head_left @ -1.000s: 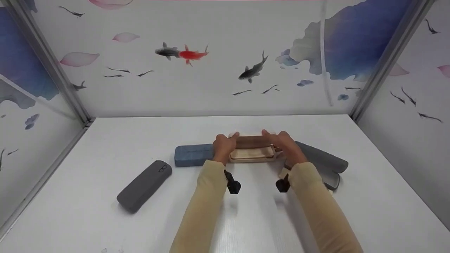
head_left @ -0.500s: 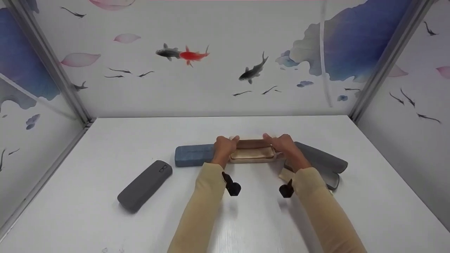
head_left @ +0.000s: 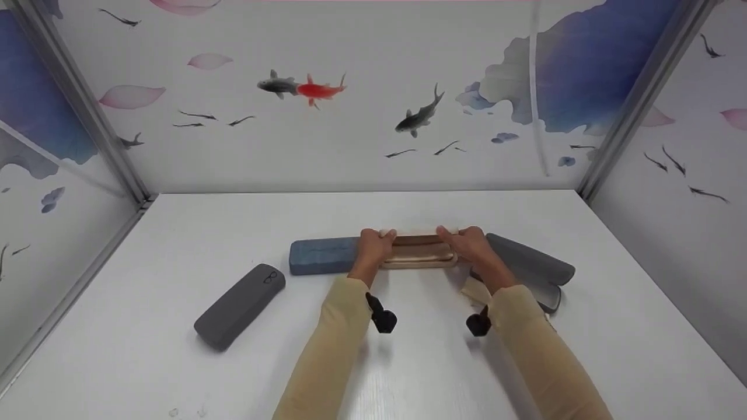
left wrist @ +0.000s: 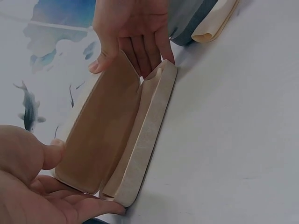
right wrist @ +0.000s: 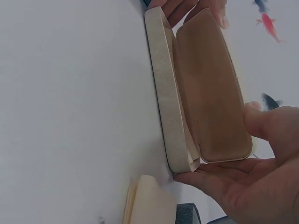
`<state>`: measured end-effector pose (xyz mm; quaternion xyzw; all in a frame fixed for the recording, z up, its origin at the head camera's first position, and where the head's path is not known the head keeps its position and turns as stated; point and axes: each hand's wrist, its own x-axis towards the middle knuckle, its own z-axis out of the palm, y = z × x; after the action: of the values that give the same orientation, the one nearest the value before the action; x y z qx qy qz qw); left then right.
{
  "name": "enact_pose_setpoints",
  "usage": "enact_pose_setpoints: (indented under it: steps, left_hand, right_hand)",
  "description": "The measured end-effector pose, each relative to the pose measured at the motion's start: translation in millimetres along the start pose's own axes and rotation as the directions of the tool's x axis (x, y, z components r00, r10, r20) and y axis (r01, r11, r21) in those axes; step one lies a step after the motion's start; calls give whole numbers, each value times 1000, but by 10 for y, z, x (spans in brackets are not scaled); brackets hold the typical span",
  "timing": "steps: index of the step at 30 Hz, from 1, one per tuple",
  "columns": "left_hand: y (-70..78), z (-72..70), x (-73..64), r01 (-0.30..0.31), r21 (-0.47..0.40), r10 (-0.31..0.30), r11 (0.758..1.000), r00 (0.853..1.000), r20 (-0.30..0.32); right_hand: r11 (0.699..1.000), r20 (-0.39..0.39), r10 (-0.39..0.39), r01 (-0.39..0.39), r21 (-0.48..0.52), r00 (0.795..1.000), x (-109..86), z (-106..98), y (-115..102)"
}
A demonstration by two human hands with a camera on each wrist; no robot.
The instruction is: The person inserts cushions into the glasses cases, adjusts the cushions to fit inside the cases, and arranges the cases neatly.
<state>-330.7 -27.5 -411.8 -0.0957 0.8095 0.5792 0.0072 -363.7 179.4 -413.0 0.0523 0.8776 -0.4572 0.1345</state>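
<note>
Fingers of the left hand (head_left: pixel 375 245) and right hand (head_left: pixel 471 244) grip opposite ends of an open cream spectacle case with rounded corners (right wrist: pixel 167 93), thumbs at the rim of its brown-lined lid (right wrist: pixel 212 88), other fingers about the ends of its base. It appears to rest on the white table (head_left: pixel 432 373), nearer the far edge and somewhat right of midway between the side edges. Handling the lid well probably calls for both thumbs to move evenly, so the hinge does not twist, with the lower fingers steadying the base. Its outer wall looks smooth and faintly mottled, like leatherette; the lid's inside is matt, probably soft. Just beside the left hand lies a blue, block-shaped case (head_left: pixel 322 256); by the right forearm, an open grey case (head_left: pixel 532 259) and folded cream cloth (right wrist: pixel 152 200); towards the table's left edge, a charcoal case with a spectacles outline (head_left: pixel 239 309).
</note>
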Motion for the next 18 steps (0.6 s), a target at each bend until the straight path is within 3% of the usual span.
enact_pose_setpoints:
  steps: [5, 11, 18]
  left_hand:
    - [-35, 0, 19, -30, 5, 30, 1000, 999, 17]
    - [-51, -36, 0, -20, 25, 20, 999, 1000, 24]
    - [-76, -42, 1, -33, -16, 34, 999, 998, 56]
  right_hand:
    - [1000, -13, 1, -2, -18, 1000, 2, 12, 15]
    - [1000, 11, 4, -4, -26, 1000, 3, 16, 25]
    - [999, 37, -34, 35, -36, 999, -23, -27, 59]
